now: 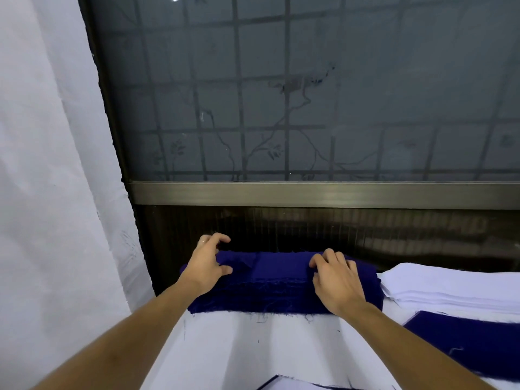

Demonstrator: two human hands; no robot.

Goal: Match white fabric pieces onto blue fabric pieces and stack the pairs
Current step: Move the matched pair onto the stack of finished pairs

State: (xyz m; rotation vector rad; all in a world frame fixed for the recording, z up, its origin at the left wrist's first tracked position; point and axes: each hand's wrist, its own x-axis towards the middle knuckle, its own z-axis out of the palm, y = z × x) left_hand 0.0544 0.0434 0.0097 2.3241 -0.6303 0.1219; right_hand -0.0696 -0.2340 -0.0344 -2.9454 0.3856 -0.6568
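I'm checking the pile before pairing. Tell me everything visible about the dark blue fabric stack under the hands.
The blue fabric stack is a thick pile of navy woven pieces, frayed, with loose threads along its front. It lies at the far edge of the white-covered table. The left hand rests on its left end, the right hand on its right end. A white fabric stack lies beside its right end.

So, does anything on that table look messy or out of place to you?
Slightly. On the thick stack of dark blue fabric pieces, the top piece has a folded-over corner near the left hand, and loose frayed threads hang off the front edge. The pile of white fabric pieces beside it lies flat.
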